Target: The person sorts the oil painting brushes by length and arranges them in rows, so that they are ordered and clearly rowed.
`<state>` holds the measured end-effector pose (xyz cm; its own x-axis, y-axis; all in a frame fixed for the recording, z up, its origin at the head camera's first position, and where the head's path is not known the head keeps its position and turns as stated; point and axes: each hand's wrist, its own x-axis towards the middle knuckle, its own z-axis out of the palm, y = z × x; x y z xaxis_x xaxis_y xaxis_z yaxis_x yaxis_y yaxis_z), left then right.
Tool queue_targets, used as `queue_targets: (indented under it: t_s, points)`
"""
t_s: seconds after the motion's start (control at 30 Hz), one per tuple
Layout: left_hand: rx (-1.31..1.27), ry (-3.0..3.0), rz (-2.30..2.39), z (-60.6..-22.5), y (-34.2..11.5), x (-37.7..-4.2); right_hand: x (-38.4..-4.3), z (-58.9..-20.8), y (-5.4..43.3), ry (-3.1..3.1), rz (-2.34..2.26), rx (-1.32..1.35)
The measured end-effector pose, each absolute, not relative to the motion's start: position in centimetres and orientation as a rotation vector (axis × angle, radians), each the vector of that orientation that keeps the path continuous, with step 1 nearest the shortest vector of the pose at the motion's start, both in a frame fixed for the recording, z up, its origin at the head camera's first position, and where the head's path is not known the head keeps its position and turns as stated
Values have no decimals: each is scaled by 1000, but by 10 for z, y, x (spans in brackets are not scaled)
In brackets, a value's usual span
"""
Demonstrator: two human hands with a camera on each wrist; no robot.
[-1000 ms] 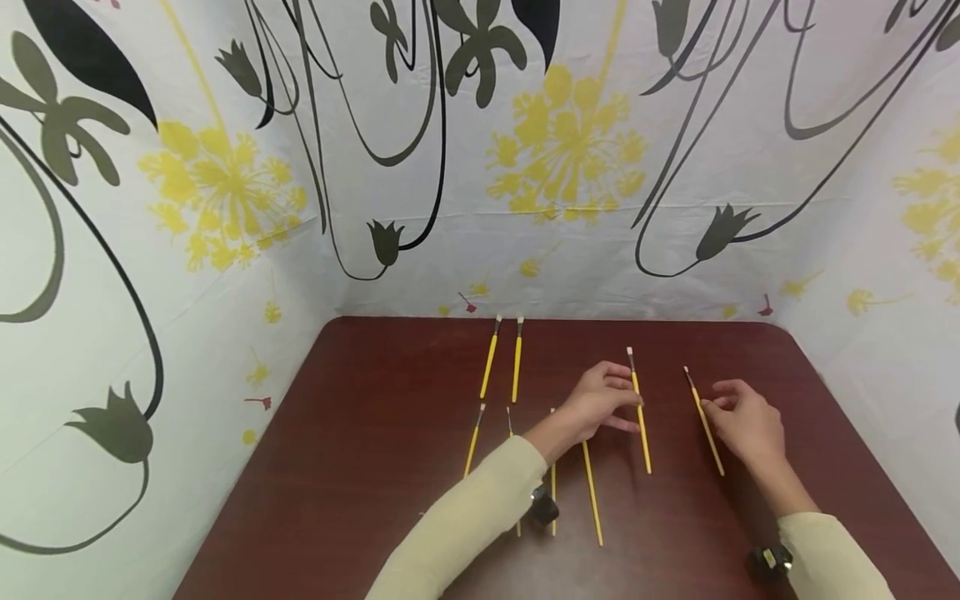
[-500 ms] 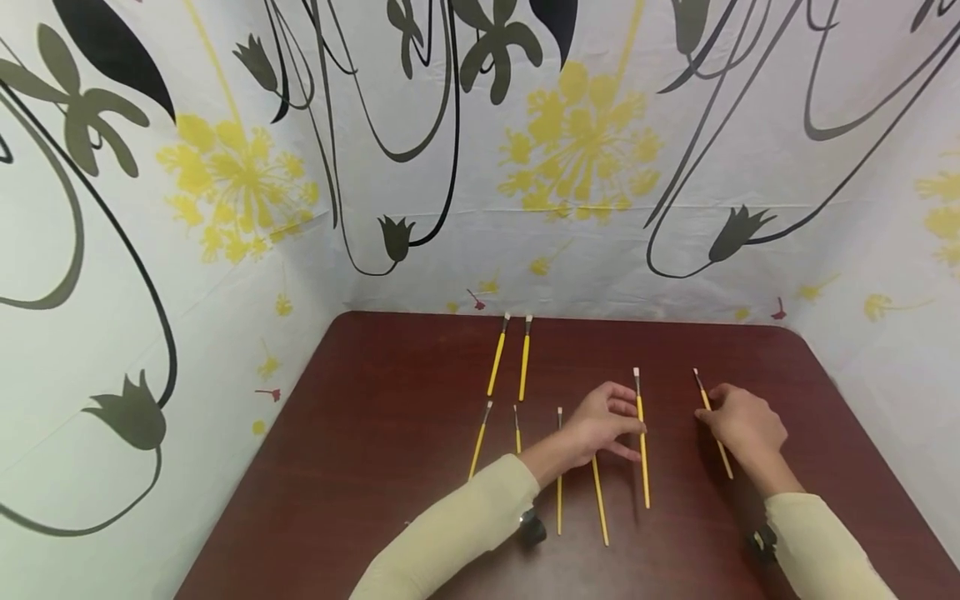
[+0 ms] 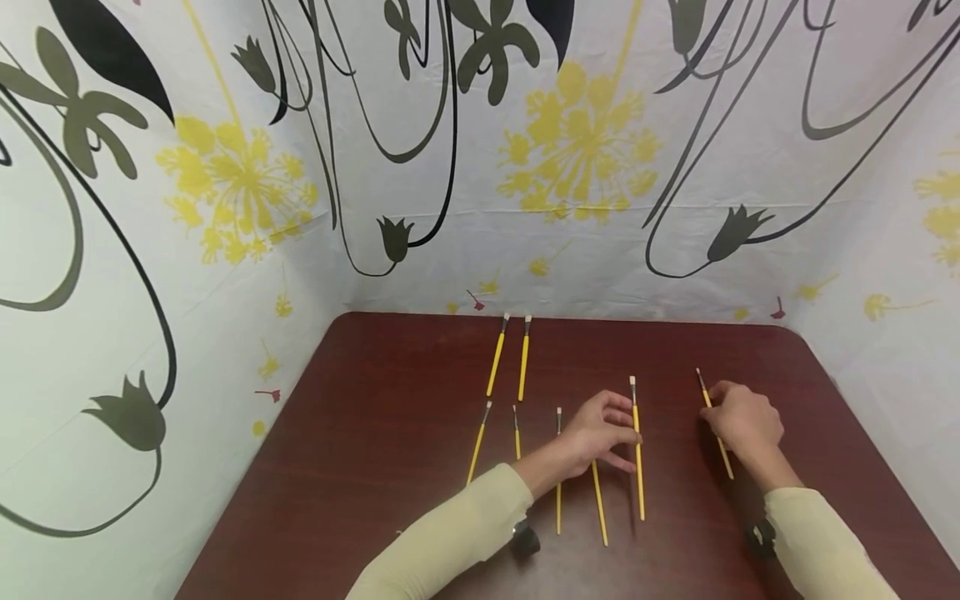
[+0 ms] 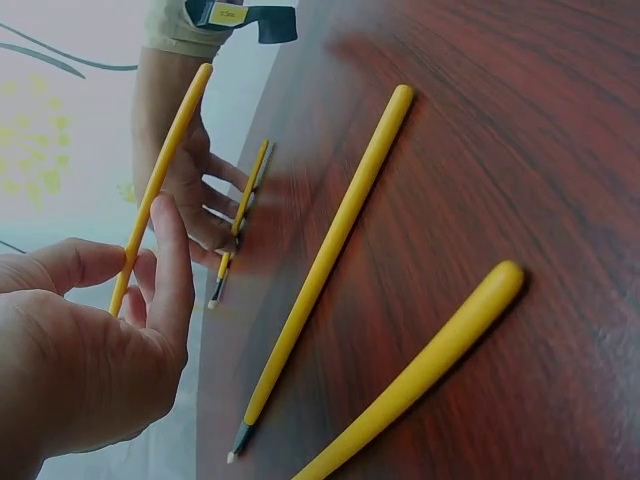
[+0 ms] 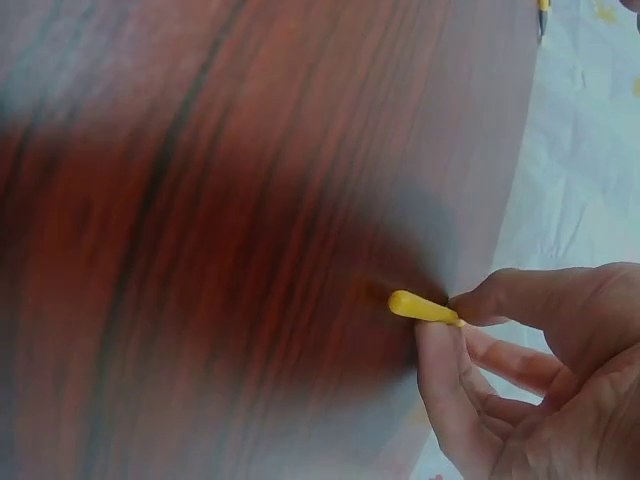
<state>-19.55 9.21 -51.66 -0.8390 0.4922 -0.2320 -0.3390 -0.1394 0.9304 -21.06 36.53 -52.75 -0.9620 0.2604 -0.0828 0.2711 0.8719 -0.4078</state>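
My left hand [image 3: 596, 437] pinches a yellow-handled paintbrush [image 3: 638, 475] between thumb and fingers, its pale bristles pointing to the far side. In the left wrist view this paintbrush [image 4: 170, 145] is lifted off the table, handle end up. To the right, my right hand [image 3: 748, 425] pinches a second, thinner-tipped paintbrush [image 3: 724, 457] between thumb and fingertips. The right wrist view shows that brush's rounded handle end [image 5: 410, 304] low over the tabletop; whether it touches, I cannot tell. Under and beside my left forearm lie more paintbrushes, among them one slanting brush [image 3: 600, 508] nearest the held one.
Two paintbrushes, a left one [image 3: 496, 364] and a right one [image 3: 524, 367], lie at the far edge of the dark red-brown table [image 3: 360, 417]. A nearer row holds several more, partly covered by my left arm. Flower-patterned sheeting [image 3: 465, 192] stands behind and at the sides.
My left hand has brought its paintbrush nearer to me and lower. My right fingers have shifted a little over their brush. The head view has turned slightly.
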Motion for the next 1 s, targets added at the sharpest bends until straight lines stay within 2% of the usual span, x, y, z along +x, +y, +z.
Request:
queue_targets:
  t_s: [0.4, 0.7, 1.0]
  points:
    - [162, 1614, 2020, -521, 101, -194, -200, -532, 371, 2918, -1004, 318]
    - [115, 1607, 2070, -524, 105, -196, -179, -515, 355, 2752, -1385, 252]
    - [116, 1629, 2051, -526, 108, -192, -157, -503, 338, 2660, -1493, 199]
